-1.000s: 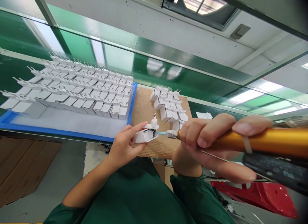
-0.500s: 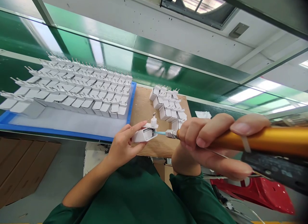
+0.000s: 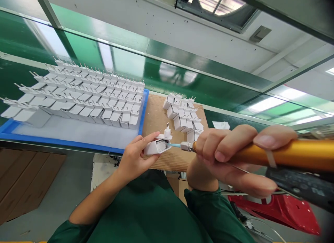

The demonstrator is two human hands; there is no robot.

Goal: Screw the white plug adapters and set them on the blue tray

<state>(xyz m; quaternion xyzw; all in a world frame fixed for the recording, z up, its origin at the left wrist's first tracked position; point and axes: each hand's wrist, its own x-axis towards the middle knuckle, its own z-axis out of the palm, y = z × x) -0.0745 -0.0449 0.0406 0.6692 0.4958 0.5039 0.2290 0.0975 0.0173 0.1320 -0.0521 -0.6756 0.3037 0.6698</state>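
White plastic casing [image 3: 156,148] was pinched tight, and a pale-blue tip [image 3: 174,145] was held right at its open end!
By the left hand [image 3: 135,157] the casing was clasped between thumb and fingers, over the near part of the wooden board [image 3: 153,112], its pronged cap [image 3: 167,132] tilted up; whether the wood was touched could not be told. By the right hand [image 3: 224,142], closed firmly around it, the orange tool [image 3: 300,154] was gripped, its metal collar [image 3: 186,146] aimed leftward. How deep the tip was set could not be made out. Behind, on the board, a small cluster of adapters [image 3: 182,114] was lined up; to the left, slanting rows of adapters [image 3: 91,96] were packed in the blue-rimmed tray [image 3: 142,121].
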